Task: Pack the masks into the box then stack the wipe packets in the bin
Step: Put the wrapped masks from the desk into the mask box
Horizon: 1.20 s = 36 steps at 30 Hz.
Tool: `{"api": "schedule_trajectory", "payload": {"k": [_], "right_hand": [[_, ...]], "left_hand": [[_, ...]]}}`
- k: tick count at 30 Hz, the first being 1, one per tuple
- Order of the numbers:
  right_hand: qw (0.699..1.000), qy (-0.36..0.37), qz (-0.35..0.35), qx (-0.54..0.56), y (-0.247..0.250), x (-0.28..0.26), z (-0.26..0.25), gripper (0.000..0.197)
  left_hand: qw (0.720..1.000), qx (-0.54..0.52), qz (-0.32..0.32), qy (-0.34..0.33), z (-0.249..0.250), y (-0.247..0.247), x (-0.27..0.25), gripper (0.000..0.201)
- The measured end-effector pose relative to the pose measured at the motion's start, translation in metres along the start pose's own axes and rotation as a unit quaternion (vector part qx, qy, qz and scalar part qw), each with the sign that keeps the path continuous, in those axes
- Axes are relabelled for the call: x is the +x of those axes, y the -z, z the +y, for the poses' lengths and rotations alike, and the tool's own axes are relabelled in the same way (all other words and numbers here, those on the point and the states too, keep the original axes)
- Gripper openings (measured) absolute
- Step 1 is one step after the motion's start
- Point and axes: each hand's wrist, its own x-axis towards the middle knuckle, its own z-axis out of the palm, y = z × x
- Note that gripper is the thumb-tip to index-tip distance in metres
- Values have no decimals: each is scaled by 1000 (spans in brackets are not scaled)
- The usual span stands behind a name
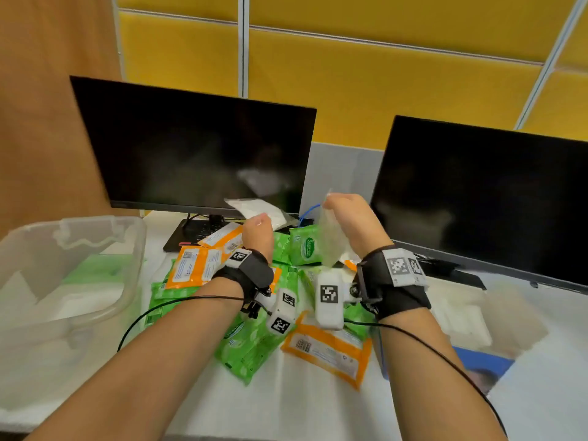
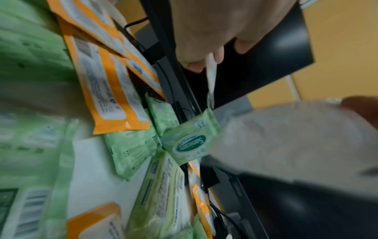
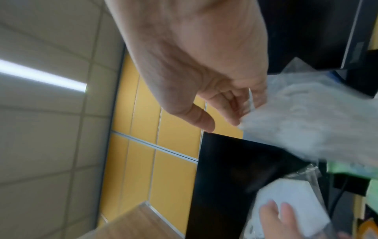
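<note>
My left hand pinches a white mask in a clear bag above the pile, in front of the left monitor. My right hand is raised beside it and pinches the top edge of a second bagged mask, which hangs down. Green wipe packets and orange wipe packets lie scattered on the white table under both wrists. A clear plastic bin stands at the left. An open white box sits at the right.
Two dark monitors stand close behind the pile, with a black keyboard under the left one. Cables run from both wrist cameras along my forearms. A blue printed sheet lies by the box.
</note>
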Motion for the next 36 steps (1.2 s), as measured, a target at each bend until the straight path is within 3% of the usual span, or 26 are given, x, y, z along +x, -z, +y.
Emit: {"api": "schedule_trajectory", "payload": {"k": [3, 7, 9, 11, 14, 18, 23, 29, 36], "right_hand": [[992, -4, -29, 125, 24, -18, -13, 32], [979, 27, -34, 199, 53, -41, -19, 23], [986, 51, -22, 158, 69, -48, -18, 33], [993, 65, -42, 89, 87, -52, -12, 57], [993, 76, -67, -54, 109, -64, -7, 82], [972, 92, 50, -212, 150, -81, -4, 94], [926, 32, 138, -351, 205, -102, 5, 93], [903, -7, 171, -394, 227, -112, 29, 86], [945, 10, 109, -308, 210, -99, 52, 88]], "left_hand": [[998, -40, -45, -28, 14, -16, -15, 30], [993, -67, -98, -16, 29, -29, -37, 64], [993, -83, -78, -36, 44, -30, -57, 60], [992, -86, -63, -70, 54, -35, -74, 46], [986, -61, -82, -130, 65, -49, -96, 36], [973, -54, -119, -190, 77, -75, -125, 31], [954, 44, -192, -226, 62, -101, -153, 44], [939, 60, -266, -207, 38, -126, -181, 49], [959, 37, -218, -178, 32, -139, -184, 49]]}}
